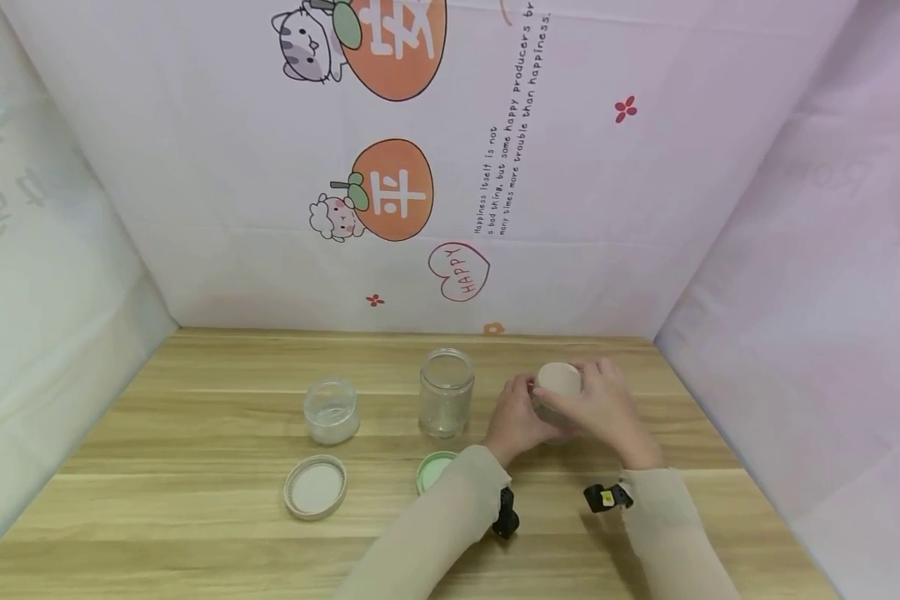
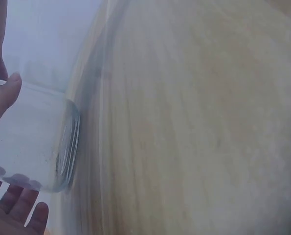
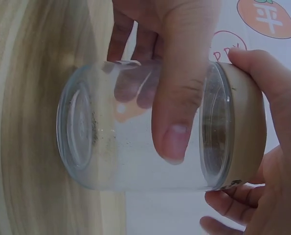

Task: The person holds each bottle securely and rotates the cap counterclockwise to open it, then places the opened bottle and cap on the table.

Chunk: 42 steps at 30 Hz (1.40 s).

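Observation:
My left hand [image 1: 521, 419] grips the body of a clear glass jar [image 3: 130, 161], its thumb lying across the side. My right hand [image 1: 603, 408] holds the beige lid [image 3: 248, 122] on the jar's mouth, fingers curled round the rim. Both hands are at the right side of the table in the head view. The jar stands upright, close over the wood, and a few dark specks show near its base. In the left wrist view the jar [image 2: 33, 132] appears at the left edge with fingers on both sides.
An uncovered tall glass jar [image 1: 446, 400] stands left of my hands. Farther left is a small clear jar [image 1: 332, 417]. A pale lid [image 1: 315, 487] lies in front of it. A green lid [image 1: 433, 469] is partly behind my left sleeve. Printed cloth [image 1: 570, 275] walls the table's back and sides.

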### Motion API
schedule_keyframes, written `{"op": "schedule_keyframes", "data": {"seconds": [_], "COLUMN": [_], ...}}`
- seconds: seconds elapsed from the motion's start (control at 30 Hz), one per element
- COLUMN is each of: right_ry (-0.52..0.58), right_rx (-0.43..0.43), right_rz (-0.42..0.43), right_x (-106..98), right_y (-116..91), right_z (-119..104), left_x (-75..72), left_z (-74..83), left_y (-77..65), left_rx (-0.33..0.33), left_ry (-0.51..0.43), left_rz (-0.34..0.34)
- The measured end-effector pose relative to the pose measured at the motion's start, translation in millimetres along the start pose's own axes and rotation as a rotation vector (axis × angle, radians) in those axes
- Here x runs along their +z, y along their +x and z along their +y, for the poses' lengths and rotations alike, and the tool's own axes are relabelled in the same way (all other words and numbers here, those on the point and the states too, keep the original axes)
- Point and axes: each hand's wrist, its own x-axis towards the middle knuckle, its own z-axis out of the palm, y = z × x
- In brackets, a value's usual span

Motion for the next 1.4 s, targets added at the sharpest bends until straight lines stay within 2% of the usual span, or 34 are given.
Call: {"op": "schedule_keyframes", "data": {"seconds": [0.2, 0.4, 0.67, 0.83, 0.97, 1.17, 1.4], "right_ry": [0.037, 0.046, 0.05, 0.051, 0.066, 0.146, 0.169], "right_rx": [0.008, 0.013, 0.011, 0.013, 0.009, -0.006, -0.118], "right_rz": [0.011, 0.005, 0.01, 0.008, 0.0, -0.066, -0.211], "right_x": [1.0, 1.7, 1.0, 0.4, -0.3, -4.0, -16.0], "right_y": [-1.3, -1.5, -2.1, -1.0, -1.0, 1.0, 10.4], "right_z": [-1.8, -2.3, -3.5, -3.2, -1.2, 5.4, 16.3], "left_x": [-5.4, -6.1, -5.1, -6.3, -8.7, -12.7, -13.7], "left_z": [0.7, -1.2, -7.1, -6.8, -5.4, -2.6, -1.8], "left_y": [-0.6, 0.4, 4.8, 5.5, 5.0, 3.9, 4.0], "left_rx": [0.016, -0.009, 0.013, 0.03, 0.019, -0.006, -0.016], "left_ry": [-0.079, -0.076, -0.103, -0.088, -0.067, -0.096, -0.112], "left_rz": [-0.022, -0.032, -0.048, -0.049, -0.066, -0.1, -0.111]}}
